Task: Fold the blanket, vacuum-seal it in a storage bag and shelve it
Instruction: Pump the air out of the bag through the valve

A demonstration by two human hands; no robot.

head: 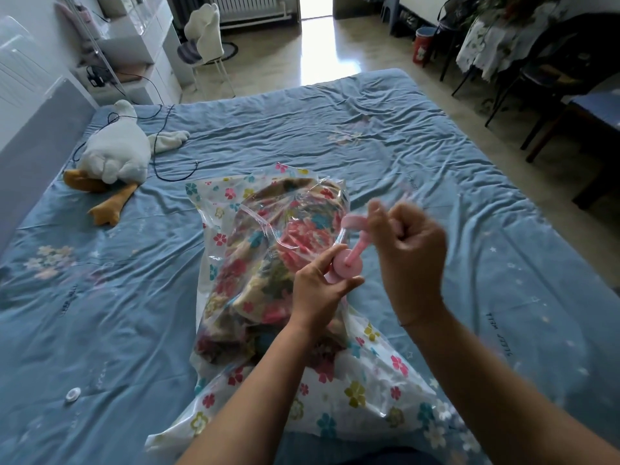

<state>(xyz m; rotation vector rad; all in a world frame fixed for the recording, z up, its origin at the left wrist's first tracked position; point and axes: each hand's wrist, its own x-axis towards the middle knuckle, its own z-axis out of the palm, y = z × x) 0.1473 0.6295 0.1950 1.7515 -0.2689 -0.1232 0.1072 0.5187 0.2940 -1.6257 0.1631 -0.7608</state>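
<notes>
A clear storage bag (365,387) printed with coloured flowers lies in the middle of the bed. Inside it is the folded floral blanket (268,263). A pink hand pump (349,260) stands on the bag's right side. My left hand (318,290) grips the pump's round pink body. My right hand (409,243) is blurred, raised above the pump and closed on its pink handle (355,223), with the rod drawn out.
The bed (335,129) has a wrinkled blue sheet. A white plush goose (114,156) and a black cable (167,172) lie at the left. A small white round cap (72,394) rests at the lower left. Chairs, a table and a red bin stand beyond.
</notes>
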